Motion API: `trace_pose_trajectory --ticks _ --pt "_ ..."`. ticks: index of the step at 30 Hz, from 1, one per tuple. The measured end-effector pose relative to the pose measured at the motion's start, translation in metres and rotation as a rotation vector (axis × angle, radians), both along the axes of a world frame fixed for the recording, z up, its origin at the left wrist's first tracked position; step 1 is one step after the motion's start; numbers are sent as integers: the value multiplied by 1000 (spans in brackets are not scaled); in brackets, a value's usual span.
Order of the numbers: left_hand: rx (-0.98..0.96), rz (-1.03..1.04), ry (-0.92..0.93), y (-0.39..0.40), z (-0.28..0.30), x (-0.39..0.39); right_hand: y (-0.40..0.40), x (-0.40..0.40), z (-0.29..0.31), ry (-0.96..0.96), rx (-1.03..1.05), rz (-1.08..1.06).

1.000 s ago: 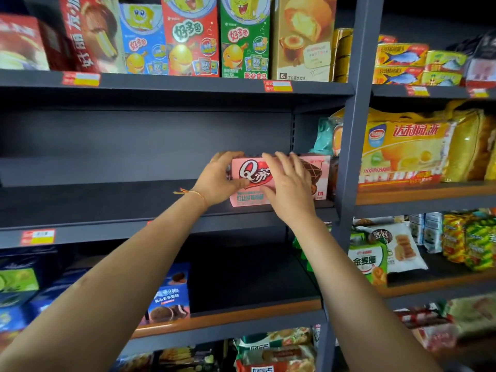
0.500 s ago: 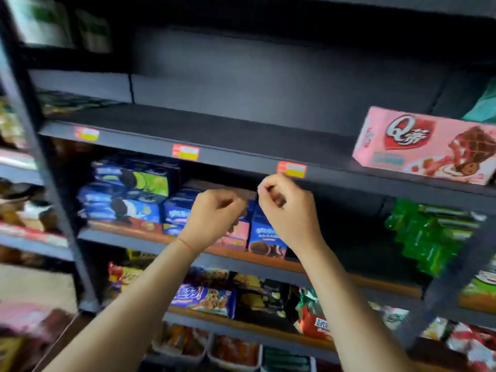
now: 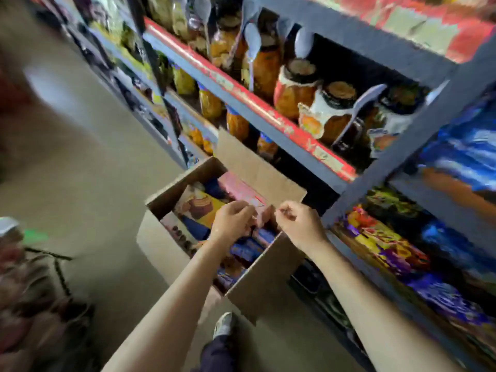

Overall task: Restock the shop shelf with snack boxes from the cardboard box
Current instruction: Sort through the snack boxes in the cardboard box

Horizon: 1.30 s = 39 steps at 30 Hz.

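- An open cardboard box (image 3: 171, 253) stands on the shop floor (image 3: 80, 162), flaps raised, packed with snack boxes (image 3: 200, 204), among them a pink one (image 3: 239, 190).
- The left hand (image 3: 232, 220) hovers above the contents, fingers loosely curled, gripping nothing visible.
- The right hand (image 3: 299, 224) hangs beside it, fingers curled inward, apparently empty; blur hides details.
- The shelf (image 3: 268, 103) at right carries jars (image 3: 295, 87).

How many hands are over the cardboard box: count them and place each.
2. The left hand sits above the middle of the cardboard box; the right hand above its shelf-side edge. No others visible.
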<state>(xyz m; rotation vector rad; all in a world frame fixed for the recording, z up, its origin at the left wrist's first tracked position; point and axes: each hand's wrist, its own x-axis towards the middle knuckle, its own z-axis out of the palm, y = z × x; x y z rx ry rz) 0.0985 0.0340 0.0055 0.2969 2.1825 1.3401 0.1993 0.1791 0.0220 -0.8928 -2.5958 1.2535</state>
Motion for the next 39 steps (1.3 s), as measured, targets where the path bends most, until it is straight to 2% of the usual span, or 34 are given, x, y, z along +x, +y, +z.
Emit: trace_pose_trajectory --ticks 5,8,13,17,20,22,24,28,32,35,37,39 --pt "-152 105 -165 -37 -87 -83 -13 -95 -112 -293 35 -43" --pt "-174 101 -296 -45 -127 -103 -3 -120 -151 -411 108 -120" --pt "-203 34 -404 -40 -166 -118 4 -142 -187 -568 241 -137" --pt "-218 -10 -433 -38 -179 -124 0 -152 -193 -667 511 -33" --pt "-231 -12 -418 -37 -181 -127 4 -154 -198 -651 671 4" --pt "-223 -13 -425 -38 -180 -127 3 -154 -200 -634 680 -13" --pt "-222 -24 -427 -38 -180 -125 -2 -153 -198 -613 644 19" --pt "-213 -36 -444 -32 -181 -118 -2 -150 -183 -569 394 -4" --pt "-167 -8 -502 -18 -168 -106 9 -140 -141 -461 335 -56" --pt "-37 46 -664 -5 -144 -90 11 -123 -100 -338 274 -144" --pt "78 84 -802 2 -125 -76 13 -103 -74 -249 139 -242" --pt "203 131 -879 4 -107 -59 12 -76 -48 -138 -140 -356"
